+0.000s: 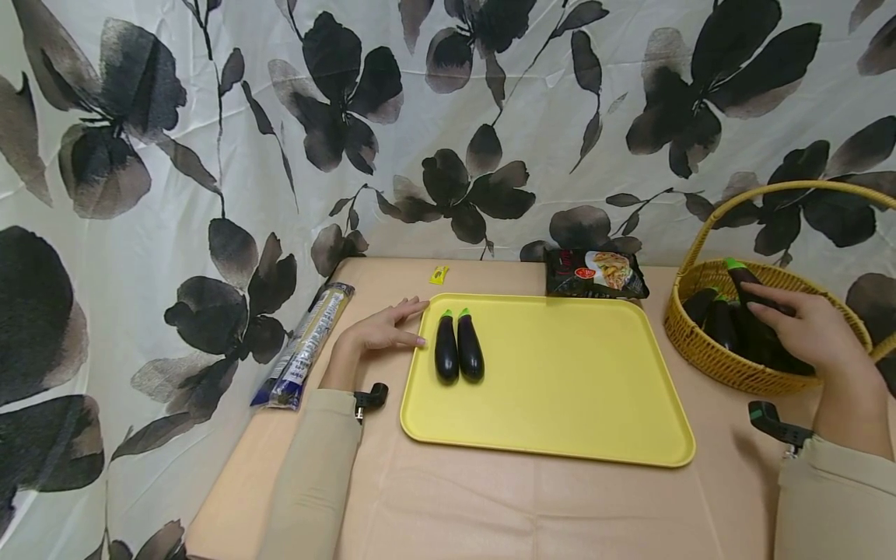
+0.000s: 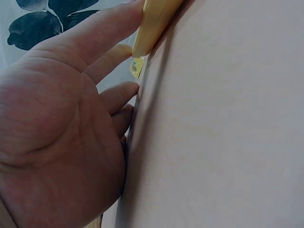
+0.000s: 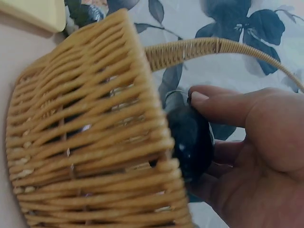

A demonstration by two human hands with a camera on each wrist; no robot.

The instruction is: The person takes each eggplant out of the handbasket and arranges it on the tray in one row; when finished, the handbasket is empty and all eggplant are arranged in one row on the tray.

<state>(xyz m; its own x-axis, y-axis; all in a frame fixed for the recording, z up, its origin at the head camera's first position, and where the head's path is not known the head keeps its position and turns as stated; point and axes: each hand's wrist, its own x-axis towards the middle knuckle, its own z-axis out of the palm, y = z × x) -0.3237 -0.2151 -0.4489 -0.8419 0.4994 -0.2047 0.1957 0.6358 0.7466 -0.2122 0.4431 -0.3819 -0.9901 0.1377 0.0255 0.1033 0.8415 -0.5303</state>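
The right hand [image 1: 829, 334] grips a green-capped eggplant [image 1: 746, 278] at the wicker basket [image 1: 689, 338], its thumb and fingers curled round the dark body; more eggplants [image 1: 721, 323] lie inside. The basket stands near the table's far right corner, its handle [image 1: 784, 187] arching above the hand's work. The left hand [image 1: 381, 327], fingers loosely extended, touches the left rim of a yellow tray [image 1: 567, 381], where two eggplants [image 1: 446, 350] lie side by side, caps toward the far edge. Beneath everything, the table [image 1: 490, 505] wears a smooth peach covering with faint creases; a white floral curtain [image 1: 392, 117] hangs behind its far edge and along its left. A black food packet [image 1: 597, 274] stands against the tray's far rim, toward its right corner, a small yellow sachet [image 1: 439, 274] lies by the table's far edge, and long plastic packs [image 1: 308, 346] lie along its left edge.
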